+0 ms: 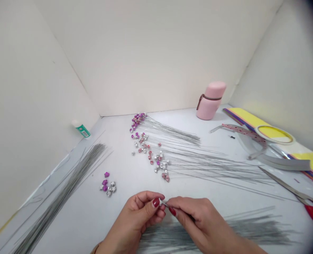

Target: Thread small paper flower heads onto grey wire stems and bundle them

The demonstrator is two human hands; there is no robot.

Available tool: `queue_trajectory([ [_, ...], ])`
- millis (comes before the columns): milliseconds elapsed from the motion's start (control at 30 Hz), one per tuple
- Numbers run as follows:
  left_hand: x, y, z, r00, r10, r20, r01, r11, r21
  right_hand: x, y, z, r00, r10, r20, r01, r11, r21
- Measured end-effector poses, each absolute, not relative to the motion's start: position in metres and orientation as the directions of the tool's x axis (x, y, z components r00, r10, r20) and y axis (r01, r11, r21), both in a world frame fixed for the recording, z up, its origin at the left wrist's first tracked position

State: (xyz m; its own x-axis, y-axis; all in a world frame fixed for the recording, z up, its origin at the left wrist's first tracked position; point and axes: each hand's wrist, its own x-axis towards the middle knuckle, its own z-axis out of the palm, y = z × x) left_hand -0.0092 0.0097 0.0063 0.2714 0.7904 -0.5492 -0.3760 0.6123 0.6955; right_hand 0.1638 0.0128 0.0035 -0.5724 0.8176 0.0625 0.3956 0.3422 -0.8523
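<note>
Near the front centre my left hand (147, 211) pinches a small white star (160, 202) between thumb and fingers. My right hand (189, 215) is closed on a thin metallic piece (166, 205) that meets the star; what kind of piece it is cannot be made out. Beneath my hands lies a bundle of grey wires (259, 229). To the left rest several loose purple and silver stars (105, 182). Beyond my hands, star-tipped wires (198, 162) are spread with their heads to the left, and a denser purple-headed bunch (139, 120) lies behind them.
Another wire bundle (74, 183) slants along the left side, near a green and white tube (83, 130). A pink bottle (210, 102) stands by the back wall. At right are red-handled scissors (295, 192), a tape roll (259, 134), paper strips (280, 163) and yellow sheets (242, 116).
</note>
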Motion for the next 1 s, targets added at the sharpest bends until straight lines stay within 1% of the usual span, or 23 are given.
queue_trajectory([
  [333, -0.0105, 0.0122, 0.0045, 0.289, 0.772, -0.566, -0.343, 0.635, 0.692, 0.1646, 0.0129, 0.0058, -0.591, 0.803, 0.080, 0.403, 0.379, -0.833],
  [467, -0.0095, 0.0112, 0.0052, 0.278, 0.791, -0.545, -0.298, 0.611, 0.734, 0.1659, 0.0119, 0.0078, -0.615, 0.782, 0.101, 0.386, 0.410, -0.827],
  [533, -0.0096, 0.0103, 0.0053, 0.256, 0.813, -0.523, -0.256, 0.579, 0.774, 0.1671, 0.0121, 0.0079, -0.624, 0.775, 0.103, 0.421, 0.445, -0.790],
  [633, -0.0112, 0.0096, 0.0053, 0.216, 0.849, -0.483, -0.138, 0.516, 0.845, 0.1696, 0.0120, 0.0060, -0.636, 0.765, 0.107, 0.532, 0.534, -0.657],
  [700, -0.0128, 0.0095, 0.0055, 0.201, 0.871, -0.449, -0.032, 0.464, 0.885, 0.1712, 0.0112, 0.0043, -0.642, 0.753, 0.145, 0.586, 0.604, -0.540],
  [767, -0.0142, 0.0092, 0.0058, 0.204, 0.894, -0.399, 0.075, 0.392, 0.917, 0.1723, 0.0096, 0.0030, -0.657, 0.724, 0.213, 0.606, 0.674, -0.423],
  [867, -0.0158, 0.0081, 0.0047, 0.225, 0.935, -0.276, 0.229, 0.224, 0.947, 0.1726, 0.0066, 0.0024, -0.698, 0.659, 0.281, 0.600, 0.752, -0.272],
  [900, -0.0162, 0.0077, 0.0041, 0.238, 0.945, -0.223, 0.282, 0.152, 0.947, 0.1722, 0.0057, 0.0025, -0.710, 0.645, 0.283, 0.596, 0.764, -0.246],
  [933, -0.0165, 0.0074, 0.0036, 0.258, 0.952, -0.165, 0.328, 0.075, 0.942, 0.1716, 0.0050, 0.0028, -0.714, 0.644, 0.274, 0.594, 0.764, -0.250],
  [967, -0.0168, 0.0072, 0.0034, 0.281, 0.953, -0.111, 0.367, 0.000, 0.930, 0.1708, 0.0046, 0.0034, -0.705, 0.663, 0.251, 0.598, 0.746, -0.292],
  [1000, -0.0170, 0.0071, 0.0037, 0.299, 0.952, -0.067, 0.396, -0.060, 0.916, 0.1696, 0.0044, 0.0042, -0.688, 0.693, 0.217, 0.598, 0.710, -0.371],
])
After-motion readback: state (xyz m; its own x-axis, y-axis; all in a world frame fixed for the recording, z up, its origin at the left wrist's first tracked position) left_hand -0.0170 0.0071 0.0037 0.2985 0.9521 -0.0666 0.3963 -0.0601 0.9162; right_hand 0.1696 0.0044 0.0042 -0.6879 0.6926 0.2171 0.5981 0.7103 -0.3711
